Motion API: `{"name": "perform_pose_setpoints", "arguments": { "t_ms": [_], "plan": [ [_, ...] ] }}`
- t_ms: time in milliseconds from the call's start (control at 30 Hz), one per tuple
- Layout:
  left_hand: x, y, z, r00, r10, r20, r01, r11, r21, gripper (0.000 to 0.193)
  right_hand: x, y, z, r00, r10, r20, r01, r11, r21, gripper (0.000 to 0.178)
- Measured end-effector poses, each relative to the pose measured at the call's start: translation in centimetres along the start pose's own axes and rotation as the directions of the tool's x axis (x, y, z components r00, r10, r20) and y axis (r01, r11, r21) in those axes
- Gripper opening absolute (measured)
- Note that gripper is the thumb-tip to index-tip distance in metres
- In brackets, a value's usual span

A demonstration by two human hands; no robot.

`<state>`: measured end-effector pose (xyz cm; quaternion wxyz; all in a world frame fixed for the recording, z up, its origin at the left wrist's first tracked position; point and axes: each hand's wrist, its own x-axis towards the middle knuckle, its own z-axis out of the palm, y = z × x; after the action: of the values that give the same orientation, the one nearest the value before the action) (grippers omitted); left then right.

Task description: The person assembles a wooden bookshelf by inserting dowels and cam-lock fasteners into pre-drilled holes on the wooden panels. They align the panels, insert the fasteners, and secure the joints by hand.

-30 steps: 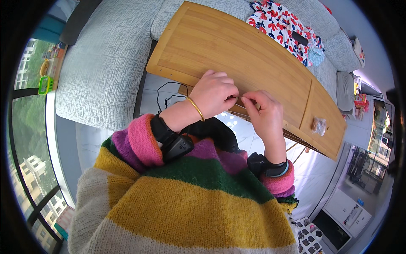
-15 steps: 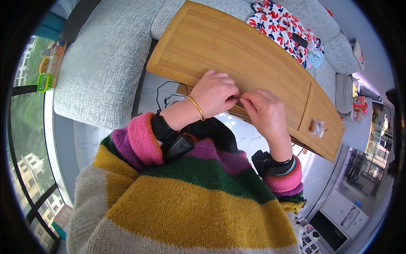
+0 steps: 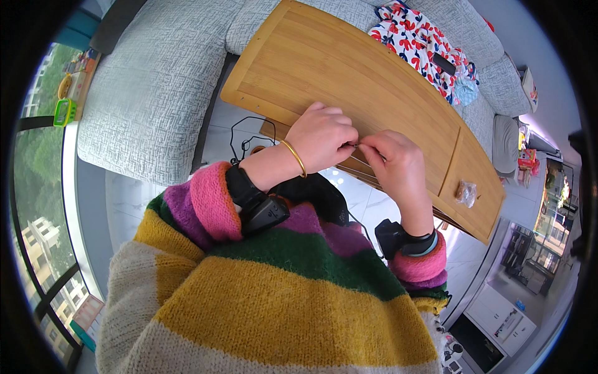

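Sofa: pale grey textured upholstery (image 3: 149,81); extends left of the grip and beyond the far side of the table.
Table: wooden top (image 3: 330,62); lies mainly beyond and to the right of the grip, its near edge running beneath the hands.
Patterned cloth: white with red and dark blue shapes (image 3: 405,34); on the sofa, beyond the grip and to the right.
Left hand: palm down, fingers curled (image 3: 321,138); thumb and forefinger pinched together on a small dark piece (image 3: 355,145).
Right hand: thumb and forefinger (image 3: 395,161) pinched together on the same piece from the right.
Clear packet: on the table (image 3: 466,194), right of the grip and well apart from it.
Bracelet: gold-coloured band (image 3: 294,159); at the left wrist, left of the grip.
Small dark piece: located between the two sets of fingertips; too small to identify.
Change: against half a second ago, the view has shifted slightly; the fingertips still meet. Judgement: control of the piece remains two-handed, with no release made.
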<state>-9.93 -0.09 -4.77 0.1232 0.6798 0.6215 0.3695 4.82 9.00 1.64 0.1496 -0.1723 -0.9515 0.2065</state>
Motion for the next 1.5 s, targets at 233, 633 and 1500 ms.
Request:
{"name": "perform_pose_setpoints", "arguments": {
  "t_ms": [233,633,1500],
  "plan": [
    [-0.1,-0.1,0.1,1.0,0.003,0.003,-0.003,1.0,-0.014,0.01,0.0,-1.0,0.1,1.0,0.019,0.024,-0.015,0.99,-0.143,0.006],
    [-0.2,-0.3,0.1,0.998,0.064,-0.01,-0.064,0.998,-0.002,0.01,-1.2,-0.2,-1.0,0.995,0.021,0.095,-0.035,0.988,0.152,0.018],
    [-1.6,-0.8,-1.4,1.0,0.028,0.008,-0.028,0.999,-0.022,0.014,3.2,3.3,0.8,0.959,-0.114,0.258,-0.015,0.894,0.448,0.033]
  ]
}}
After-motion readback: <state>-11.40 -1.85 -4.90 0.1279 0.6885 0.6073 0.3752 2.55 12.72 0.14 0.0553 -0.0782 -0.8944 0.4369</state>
